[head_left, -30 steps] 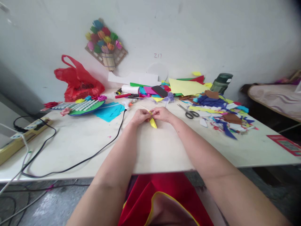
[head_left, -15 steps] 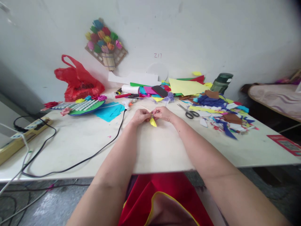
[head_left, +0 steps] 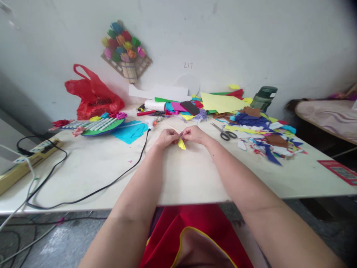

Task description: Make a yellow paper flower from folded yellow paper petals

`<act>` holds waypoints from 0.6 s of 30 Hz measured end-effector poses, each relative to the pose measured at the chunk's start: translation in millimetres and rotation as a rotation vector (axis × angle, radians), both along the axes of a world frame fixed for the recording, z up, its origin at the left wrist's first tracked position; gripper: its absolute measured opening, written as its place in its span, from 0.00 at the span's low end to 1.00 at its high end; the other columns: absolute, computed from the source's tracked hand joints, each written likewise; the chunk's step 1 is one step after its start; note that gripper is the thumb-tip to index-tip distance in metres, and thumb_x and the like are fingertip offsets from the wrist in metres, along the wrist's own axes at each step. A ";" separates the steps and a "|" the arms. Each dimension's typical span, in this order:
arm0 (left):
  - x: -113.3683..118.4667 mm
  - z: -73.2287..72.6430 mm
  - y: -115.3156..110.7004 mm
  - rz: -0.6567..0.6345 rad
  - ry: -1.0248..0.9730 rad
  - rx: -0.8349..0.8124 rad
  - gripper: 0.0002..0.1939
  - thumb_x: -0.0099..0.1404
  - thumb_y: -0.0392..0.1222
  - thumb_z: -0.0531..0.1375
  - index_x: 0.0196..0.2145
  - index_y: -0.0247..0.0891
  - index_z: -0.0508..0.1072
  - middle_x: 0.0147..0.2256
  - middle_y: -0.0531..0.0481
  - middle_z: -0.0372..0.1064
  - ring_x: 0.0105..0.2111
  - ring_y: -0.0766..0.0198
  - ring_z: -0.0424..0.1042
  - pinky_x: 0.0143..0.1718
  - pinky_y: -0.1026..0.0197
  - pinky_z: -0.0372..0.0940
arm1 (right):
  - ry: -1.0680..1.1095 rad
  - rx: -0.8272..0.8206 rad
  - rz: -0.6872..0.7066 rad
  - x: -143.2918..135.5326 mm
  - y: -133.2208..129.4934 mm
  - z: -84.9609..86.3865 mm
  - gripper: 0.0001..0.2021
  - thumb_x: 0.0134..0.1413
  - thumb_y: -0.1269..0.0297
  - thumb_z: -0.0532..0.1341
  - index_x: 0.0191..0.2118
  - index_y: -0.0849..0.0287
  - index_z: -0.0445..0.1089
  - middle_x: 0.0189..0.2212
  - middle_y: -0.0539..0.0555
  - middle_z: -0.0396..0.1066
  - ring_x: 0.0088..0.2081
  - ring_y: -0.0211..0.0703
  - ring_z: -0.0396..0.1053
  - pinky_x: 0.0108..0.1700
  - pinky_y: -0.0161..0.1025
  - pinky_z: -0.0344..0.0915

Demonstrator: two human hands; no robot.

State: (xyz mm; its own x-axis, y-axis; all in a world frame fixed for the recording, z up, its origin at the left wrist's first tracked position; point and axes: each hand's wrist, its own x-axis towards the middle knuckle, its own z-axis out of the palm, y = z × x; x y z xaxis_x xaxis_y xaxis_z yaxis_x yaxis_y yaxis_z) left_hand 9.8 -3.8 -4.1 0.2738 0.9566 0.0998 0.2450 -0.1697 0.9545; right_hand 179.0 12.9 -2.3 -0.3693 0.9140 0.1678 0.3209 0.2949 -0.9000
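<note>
Above the middle of the table, my left hand (head_left: 168,137) and my right hand (head_left: 193,134) meet fingertip to fingertip, both closed. Between them they pinch a small piece of yellow paper (head_left: 182,144), whose crumpled end hangs below the fingers. A thin pale stick (head_left: 174,128) points away from the same pinch, up and to the left. Fingers hide where the stick and the paper come together.
Black-handled scissors (head_left: 227,135) lie right of my hands, before a heap of paper scraps (head_left: 275,140). Leftward are a white glue gun (head_left: 150,124) with a black cord, blue paper (head_left: 130,132) and a red bag (head_left: 95,96). A phone (head_left: 190,108) lies behind.
The yellow paper looks more crumpled and slightly shorter below the fingers. Both hands remain in nearly the same place.
</note>
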 end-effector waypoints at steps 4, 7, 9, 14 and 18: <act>-0.4 -0.9 0.8 -0.012 -0.047 0.003 0.04 0.47 0.37 0.59 0.21 0.33 0.68 0.16 0.54 0.63 0.18 0.71 0.62 0.22 0.67 0.58 | -0.010 0.011 0.024 1.9 1.6 -0.5 0.06 0.34 0.77 0.59 0.15 0.61 0.65 0.28 0.53 0.75 0.29 0.40 0.71 0.34 0.37 0.69; 0.0 0.9 0.4 0.039 -0.051 0.016 0.07 0.47 0.39 0.60 0.19 0.35 0.65 0.15 0.56 0.61 0.16 0.72 0.60 0.20 0.68 0.56 | -0.079 0.083 0.031 4.8 4.4 -0.6 0.06 0.33 0.76 0.60 0.15 0.61 0.66 0.28 0.53 0.75 0.30 0.40 0.71 0.35 0.36 0.67; 0.6 2.5 0.2 0.099 -0.022 0.041 0.09 0.46 0.39 0.62 0.18 0.35 0.63 0.15 0.58 0.59 0.16 0.73 0.58 0.19 0.69 0.54 | -0.142 0.123 0.050 7.5 5.7 0.9 0.05 0.32 0.76 0.60 0.14 0.61 0.67 0.26 0.52 0.74 0.30 0.40 0.70 0.35 0.35 0.66; 1.6 2.4 0.7 0.181 0.029 0.043 0.12 0.46 0.39 0.63 0.18 0.36 0.61 0.14 0.59 0.58 0.14 0.73 0.59 0.17 0.69 0.53 | -0.210 0.216 0.092 13.8 4.5 8.1 0.06 0.32 0.77 0.59 0.14 0.62 0.67 0.35 0.54 0.73 0.30 0.36 0.67 0.33 0.33 0.64; 2.0 2.1 -0.6 0.195 0.053 0.058 0.13 0.47 0.39 0.63 0.19 0.37 0.60 0.14 0.58 0.59 0.14 0.72 0.60 0.17 0.69 0.53 | -0.198 0.339 0.078 16.7 4.8 10.2 0.06 0.34 0.77 0.59 0.15 0.62 0.68 0.44 0.54 0.70 0.34 0.37 0.67 0.37 0.34 0.64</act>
